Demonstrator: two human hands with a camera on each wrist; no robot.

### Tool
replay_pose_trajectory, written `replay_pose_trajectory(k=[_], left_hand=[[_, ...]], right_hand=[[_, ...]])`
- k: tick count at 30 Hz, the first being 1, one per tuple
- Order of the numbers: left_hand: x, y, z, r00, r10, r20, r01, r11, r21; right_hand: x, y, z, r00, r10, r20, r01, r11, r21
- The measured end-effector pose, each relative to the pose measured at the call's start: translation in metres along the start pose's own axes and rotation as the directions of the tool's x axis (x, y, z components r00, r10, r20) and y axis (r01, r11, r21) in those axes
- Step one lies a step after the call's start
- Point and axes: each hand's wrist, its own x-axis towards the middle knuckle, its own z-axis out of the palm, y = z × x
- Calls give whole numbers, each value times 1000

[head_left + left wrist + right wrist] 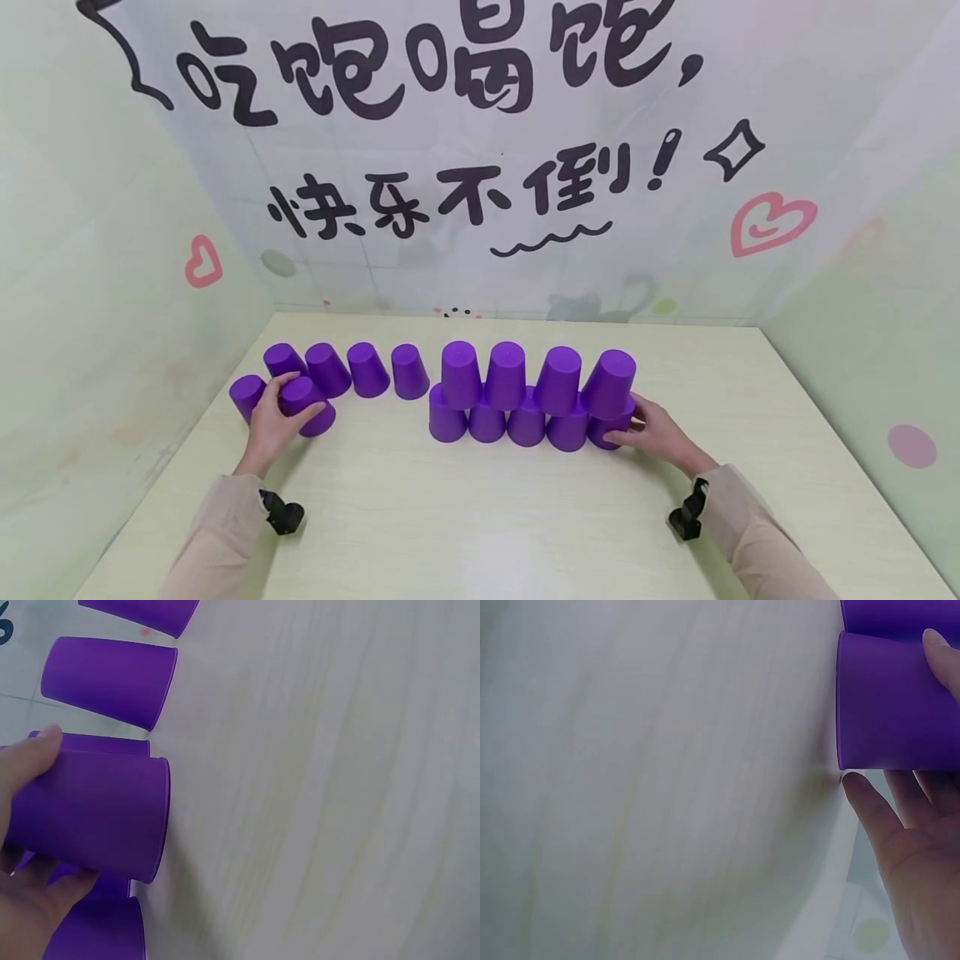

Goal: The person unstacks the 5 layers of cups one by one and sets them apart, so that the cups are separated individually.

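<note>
My left hand (272,425) grips an upside-down purple cup (309,400), thumb on one side and fingers on the other. That cup (97,814) fills the near part of the left wrist view, with other cups partly hidden behind it. At the right end of a two-level row, my right hand (660,435) holds the last bottom cup (606,429) between thumb and fingers. In the right wrist view, the thumb lies across this cup (900,705) and the fingers are along its side. A top cup (609,383) stands just above that hand.
Several purple cups (369,371) stand upside down in a back row at left, and one cup (246,396) is beside my left hand. Several upper cups (506,375) bridge the bottom cups (486,423). The pale table (480,508) meets a printed wall (465,275) behind.
</note>
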Motion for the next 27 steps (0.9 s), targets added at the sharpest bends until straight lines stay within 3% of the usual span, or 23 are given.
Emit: replay_pose_trajectory(k=[27], left_hand=[[1,5,-5,998,-33,46,31,999,43]], right_hand=[[-1,-5,-1,1000,2,10,-2,1000,11]])
